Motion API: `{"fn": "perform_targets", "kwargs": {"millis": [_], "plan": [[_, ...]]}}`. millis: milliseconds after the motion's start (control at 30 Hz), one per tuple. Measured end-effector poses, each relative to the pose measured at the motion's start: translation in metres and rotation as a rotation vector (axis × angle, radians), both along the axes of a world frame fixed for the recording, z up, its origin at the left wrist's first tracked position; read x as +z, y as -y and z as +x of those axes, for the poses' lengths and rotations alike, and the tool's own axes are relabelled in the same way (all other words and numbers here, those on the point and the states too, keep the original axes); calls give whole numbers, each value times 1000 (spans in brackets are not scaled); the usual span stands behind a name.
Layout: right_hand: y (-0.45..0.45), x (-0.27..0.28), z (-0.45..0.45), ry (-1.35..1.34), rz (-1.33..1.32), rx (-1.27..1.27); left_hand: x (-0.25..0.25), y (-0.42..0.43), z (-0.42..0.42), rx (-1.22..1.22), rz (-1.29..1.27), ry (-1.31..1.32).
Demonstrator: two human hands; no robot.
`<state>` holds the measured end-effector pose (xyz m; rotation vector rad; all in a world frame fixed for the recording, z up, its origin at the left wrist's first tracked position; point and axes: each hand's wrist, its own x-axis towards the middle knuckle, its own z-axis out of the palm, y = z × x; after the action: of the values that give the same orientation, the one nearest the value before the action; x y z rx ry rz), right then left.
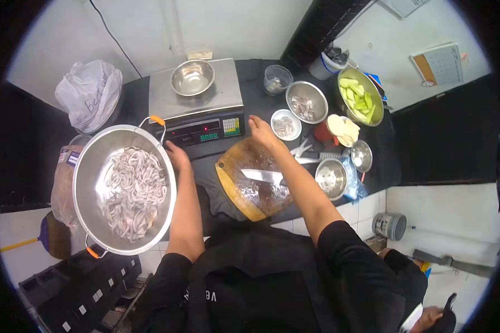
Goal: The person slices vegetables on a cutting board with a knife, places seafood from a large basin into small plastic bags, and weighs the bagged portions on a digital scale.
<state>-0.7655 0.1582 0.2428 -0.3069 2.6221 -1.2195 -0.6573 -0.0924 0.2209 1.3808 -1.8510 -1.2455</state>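
Observation:
My left hand (pixel 178 156) is at the front left edge of a digital scale (pixel 205 132), beside a large steel basin (pixel 83 183); its fingers are partly hidden. At the scale's right front corner is my right hand (pixel 261 132), its fingers stretched toward the side and seemingly touching it. A small steel bowl (pixel 193 77) sits on the scale's platform. The basin, with orange-gripped handles, holds a heap of pale squid-like strips (pixel 136 191). Below my right forearm lies a wet wooden cutting board (pixel 236 166) with a knife (pixel 261 176) on it.
Right of the board are scissors (pixel 301 149), a white bowl (pixel 286 137), several steel bowls and a large bowl of green vegetable pieces (pixel 358 97). A plastic bag (pixel 89 89) stands behind the basin. Another person's hand (pixel 428 319) shows at lower right.

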Motion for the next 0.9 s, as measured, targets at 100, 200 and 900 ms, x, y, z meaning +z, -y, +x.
{"fn": "perform_targets", "kwargs": {"millis": [100, 200, 900], "plan": [[9, -54, -35, 116, -59, -2, -59, 52, -12, -17, -13, -89], [6, -69, -29, 110, 49, 67, -89, 77, -21, 40, -49, -14], [-39, -89, -29, 287, -335, 22, -74, 37, 17, -340, -128, 164]]}}
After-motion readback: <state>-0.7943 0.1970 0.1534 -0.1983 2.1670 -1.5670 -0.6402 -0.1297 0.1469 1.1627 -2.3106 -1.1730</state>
